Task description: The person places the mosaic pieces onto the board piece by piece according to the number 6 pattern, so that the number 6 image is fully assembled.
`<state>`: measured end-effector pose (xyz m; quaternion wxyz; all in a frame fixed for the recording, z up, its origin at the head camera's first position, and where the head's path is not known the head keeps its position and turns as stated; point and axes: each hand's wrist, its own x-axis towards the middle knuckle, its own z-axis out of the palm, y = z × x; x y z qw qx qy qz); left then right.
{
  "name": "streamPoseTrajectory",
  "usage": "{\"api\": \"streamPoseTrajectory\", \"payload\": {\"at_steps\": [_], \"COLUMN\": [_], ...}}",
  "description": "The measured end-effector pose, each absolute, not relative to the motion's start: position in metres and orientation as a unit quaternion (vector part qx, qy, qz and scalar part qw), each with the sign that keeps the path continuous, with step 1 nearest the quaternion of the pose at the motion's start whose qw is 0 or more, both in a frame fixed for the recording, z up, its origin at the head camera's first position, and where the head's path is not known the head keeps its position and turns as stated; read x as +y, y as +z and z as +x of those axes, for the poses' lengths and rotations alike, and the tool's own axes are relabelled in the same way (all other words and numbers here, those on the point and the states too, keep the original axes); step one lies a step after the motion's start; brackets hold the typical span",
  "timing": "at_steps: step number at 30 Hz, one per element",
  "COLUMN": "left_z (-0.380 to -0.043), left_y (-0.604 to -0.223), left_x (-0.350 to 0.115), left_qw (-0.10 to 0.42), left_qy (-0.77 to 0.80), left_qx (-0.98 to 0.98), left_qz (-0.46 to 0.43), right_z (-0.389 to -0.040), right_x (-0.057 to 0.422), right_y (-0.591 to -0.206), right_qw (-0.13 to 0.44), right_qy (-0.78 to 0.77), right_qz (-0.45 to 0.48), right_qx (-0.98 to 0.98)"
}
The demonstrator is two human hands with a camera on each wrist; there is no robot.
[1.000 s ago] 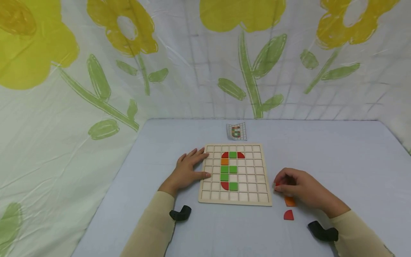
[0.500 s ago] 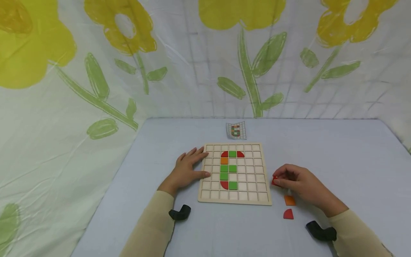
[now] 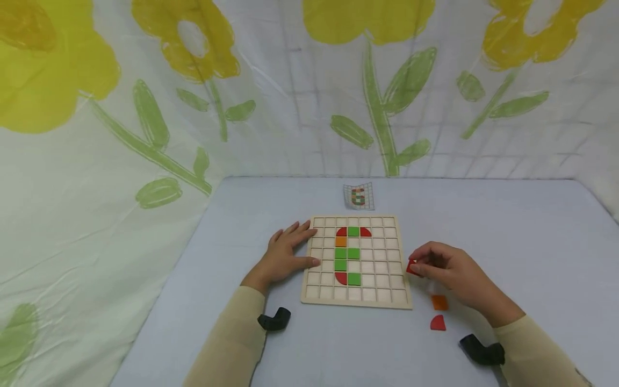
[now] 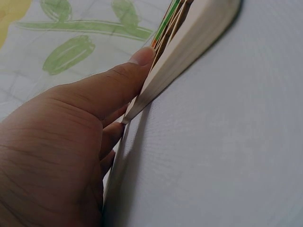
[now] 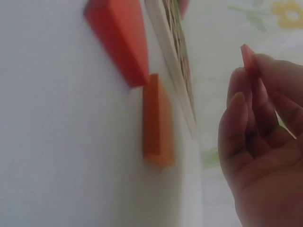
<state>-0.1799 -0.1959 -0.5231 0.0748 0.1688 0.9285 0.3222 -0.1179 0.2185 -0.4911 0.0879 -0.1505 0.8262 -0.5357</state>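
A wooden grid board (image 3: 380, 280) lies mid-table, with green, red and orange tiles forming a curved figure in its cells. My left hand (image 3: 281, 259) rests at its left side, fingers spread, thumb and fingertips on the rim; the left wrist view shows the thumb over the board's edge (image 4: 182, 53). Just right of the board, my right hand (image 3: 450, 273) pinches a small red tile (image 3: 411, 267) between thumb and fingers. In the right wrist view that tile (image 5: 247, 59) stands up from the fingertips, raised above the table.
Below the right hand lie an orange square tile (image 3: 439, 302) and, nearer, a red quarter-round tile (image 3: 437, 323). Behind the board is a small card (image 3: 359, 196) printed with a grid and coloured figure. A flower-patterned cloth (image 3: 271, 118) hangs behind the table.
My right hand has risen slightly from near the orange tile toward the board's right edge, carrying the red tile, which shows more now. My left hand stays on the board.
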Motion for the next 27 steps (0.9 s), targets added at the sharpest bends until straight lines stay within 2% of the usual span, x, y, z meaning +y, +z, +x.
{"api": "streamPoseTrajectory", "payload": {"at_steps": [27], "left_z": [-0.179], "left_y": [-0.521], "left_x": [-0.194], "left_qw": [0.076], "left_qy": [0.322], "left_qx": [0.928], "left_qz": [0.172], "right_z": [-0.152], "right_x": [0.162], "right_y": [-0.453], "right_qw": [0.056], "right_qy": [-0.552], "right_qz": [-0.18], "right_qx": [0.812]}}
